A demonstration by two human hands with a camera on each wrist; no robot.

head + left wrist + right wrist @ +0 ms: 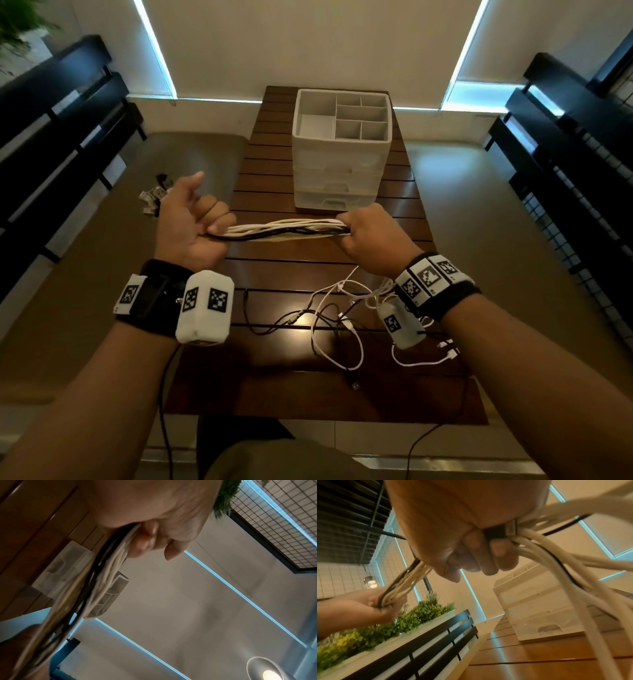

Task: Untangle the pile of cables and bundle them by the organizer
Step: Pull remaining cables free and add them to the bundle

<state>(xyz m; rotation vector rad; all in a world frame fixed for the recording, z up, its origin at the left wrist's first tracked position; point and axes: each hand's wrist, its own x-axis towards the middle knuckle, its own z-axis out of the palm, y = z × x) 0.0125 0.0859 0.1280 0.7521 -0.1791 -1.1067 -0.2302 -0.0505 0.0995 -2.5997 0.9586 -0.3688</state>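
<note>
A bunch of white and black cables (287, 230) is stretched level between my two hands above the wooden table (308, 260). My left hand (191, 219) grips its left end, with several plug ends (152, 198) sticking out beyond the fist. My right hand (366, 229) grips the right end, fingers curled round the strands and a black plug (494, 532). Loose cable tails (346, 318) hang from my right hand and lie tangled on the table. The white drawer organizer (342, 147) stands behind the bunch. The left wrist view shows the cables (102, 563) running from my fist.
Dark slatted benches (54, 137) flank the table on both sides. A planter with green plants (402, 619) sits on the left one. The organizer's top has several open compartments (363, 116). A black cord (164, 394) hangs from my left wrist camera.
</note>
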